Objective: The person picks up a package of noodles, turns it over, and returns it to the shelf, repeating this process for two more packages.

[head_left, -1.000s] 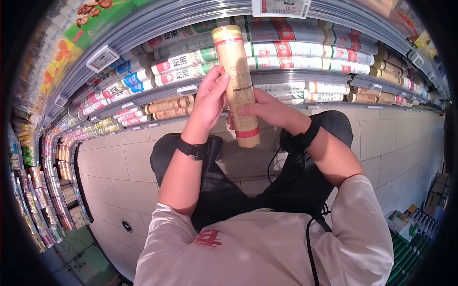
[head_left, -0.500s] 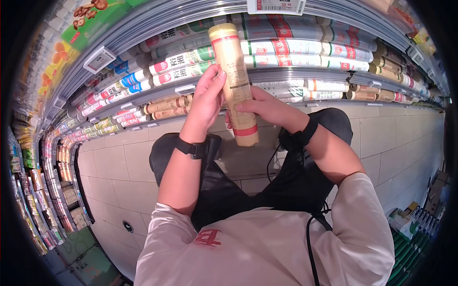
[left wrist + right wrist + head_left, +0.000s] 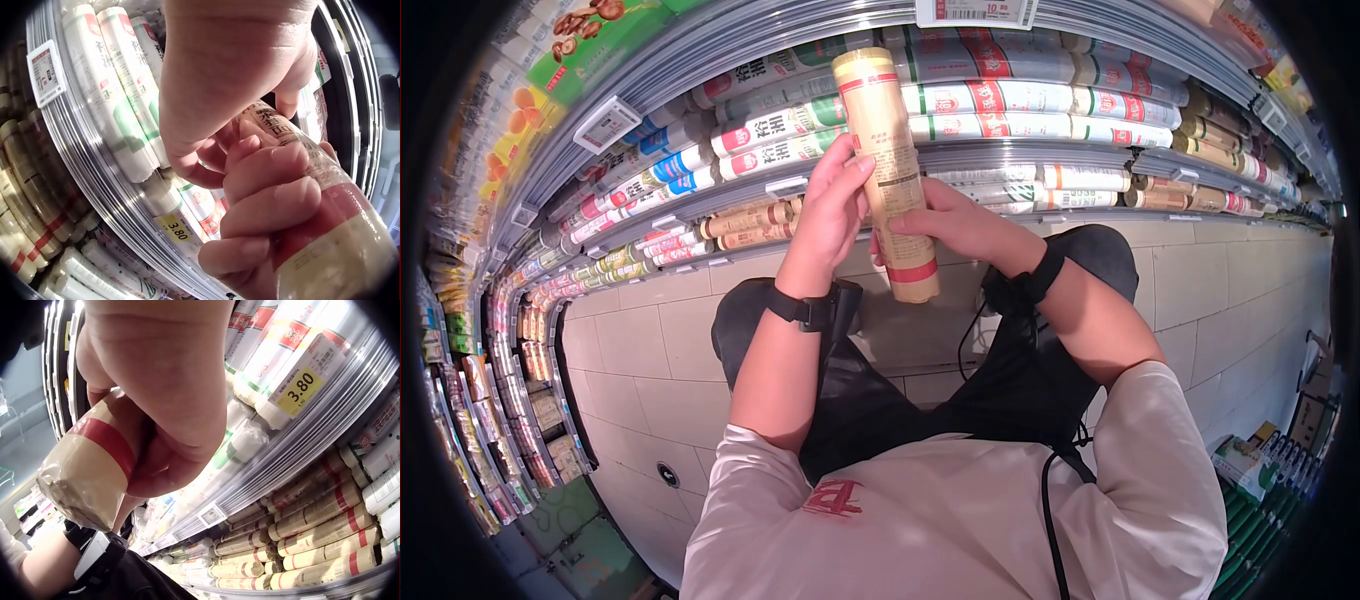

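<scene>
A long cylindrical pack of dried noodles [image 3: 892, 180], wrapped in tan paper with a red band near each end, is held up in front of the shelves. My left hand [image 3: 828, 205] grips its left side around the middle, thumb along the printed face. Lower down, my right hand [image 3: 965, 225] holds it from the right, its thumb across the front. In the left wrist view, curled fingers [image 3: 269, 200] wrap the back of the pack near a red band. The right wrist view shows the pack's clear-wrapped end [image 3: 81, 487] poking out below the right hand.
Shelves ahead hold rows of similar noodle packs, white ones [image 3: 1000, 98] with red and green print and tan ones [image 3: 319, 531] lower down. Price tags [image 3: 608, 124] line the metal shelf edges. Bent knees [image 3: 1100, 270] flank the arms above a tiled floor [image 3: 640, 400].
In the head view the noodle pack has shifted slightly left and up, along with small camera movement. Both hands keep the same hold on it.
</scene>
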Motion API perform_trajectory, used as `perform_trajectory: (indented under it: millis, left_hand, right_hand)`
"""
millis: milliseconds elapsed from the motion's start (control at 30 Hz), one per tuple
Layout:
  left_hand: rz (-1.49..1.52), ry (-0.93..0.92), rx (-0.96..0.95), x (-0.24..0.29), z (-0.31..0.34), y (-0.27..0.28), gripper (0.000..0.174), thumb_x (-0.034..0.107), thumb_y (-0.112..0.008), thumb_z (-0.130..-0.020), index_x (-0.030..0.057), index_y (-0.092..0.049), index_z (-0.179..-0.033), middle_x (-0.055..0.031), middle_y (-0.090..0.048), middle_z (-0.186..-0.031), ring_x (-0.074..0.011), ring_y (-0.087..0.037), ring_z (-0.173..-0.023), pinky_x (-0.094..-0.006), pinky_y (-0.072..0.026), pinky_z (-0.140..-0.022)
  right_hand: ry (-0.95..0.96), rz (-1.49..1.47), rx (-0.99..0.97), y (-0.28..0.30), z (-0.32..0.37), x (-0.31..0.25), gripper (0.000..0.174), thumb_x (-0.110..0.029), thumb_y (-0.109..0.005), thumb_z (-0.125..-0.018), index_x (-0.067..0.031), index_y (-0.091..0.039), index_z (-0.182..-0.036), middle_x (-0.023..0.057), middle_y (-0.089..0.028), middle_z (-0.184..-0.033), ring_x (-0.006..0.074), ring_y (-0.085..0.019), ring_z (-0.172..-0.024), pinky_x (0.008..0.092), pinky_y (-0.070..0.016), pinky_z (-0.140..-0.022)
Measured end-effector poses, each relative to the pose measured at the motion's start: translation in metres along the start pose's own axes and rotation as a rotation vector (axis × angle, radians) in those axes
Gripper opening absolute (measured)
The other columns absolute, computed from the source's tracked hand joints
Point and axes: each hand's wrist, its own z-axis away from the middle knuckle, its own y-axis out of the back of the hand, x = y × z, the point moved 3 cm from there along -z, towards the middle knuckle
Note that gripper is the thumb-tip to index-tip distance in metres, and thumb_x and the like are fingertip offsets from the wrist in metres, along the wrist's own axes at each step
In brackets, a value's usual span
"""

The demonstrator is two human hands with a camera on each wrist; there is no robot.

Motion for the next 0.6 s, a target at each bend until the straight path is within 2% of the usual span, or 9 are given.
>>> perform_trajectory:
  millis: [133,233,500,600]
  left_hand:
    - [0.038,-0.004,-0.032,-0.0006,-0.0004,0.0020,0.059,0.020,-0.051,-0.091,-0.0020,-0.037,-0.143,-0.0270,-0.054,-0.133,-0.0347,-0.058,-0.122,-0.0455,-0.0451,-0.106]
    - [0.042,-0.015,-0.063,0.0017,0.0003,-0.0010,0.061,0.018,-0.052,-0.089,-0.0025,-0.035,-0.144,-0.0287,-0.053,-0.135,-0.0354,-0.057,-0.122,-0.0456,-0.0445,-0.107]
    - [0.022,-0.017,-0.062,0.0017,0.0002,-0.0021,0.064,0.018,-0.053,-0.089,-0.0025,-0.033,-0.146,-0.0287,-0.053,-0.135,-0.0352,-0.057,-0.122,-0.0452,-0.0447,-0.107]
    - [0.012,-0.013,-0.059,0.0024,0.0006,-0.0032,0.064,0.019,-0.054,-0.089,-0.0024,-0.033,-0.146,-0.0282,-0.053,-0.135,-0.0348,-0.057,-0.122,-0.0451,-0.0446,-0.107]
  right_hand:
    - [0.012,0.001,-0.025,0.0012,-0.0004,-0.0003,0.031,-0.013,-0.056,-0.094,0.0019,-0.056,-0.121,0.0140,-0.069,-0.104,0.0234,-0.070,-0.095,0.0376,-0.0559,-0.088]
    - [0.024,-0.006,-0.028,0.0003,-0.0006,-0.0013,0.031,-0.013,-0.056,-0.094,0.0021,-0.056,-0.121,0.0142,-0.069,-0.104,0.0235,-0.070,-0.095,0.0375,-0.0560,-0.087]
    - [0.009,-0.018,-0.027,0.0030,-0.0009,0.0018,0.030,-0.013,-0.056,-0.094,0.0020,-0.055,-0.121,0.0139,-0.069,-0.104,0.0236,-0.070,-0.095,0.0377,-0.0559,-0.088]
    - [-0.009,-0.049,-0.036,0.0047,-0.0008,0.0023,0.029,-0.010,-0.060,-0.095,0.0004,-0.054,-0.122,0.0125,-0.069,-0.106,0.0215,-0.070,-0.096,0.0354,-0.0555,-0.089]
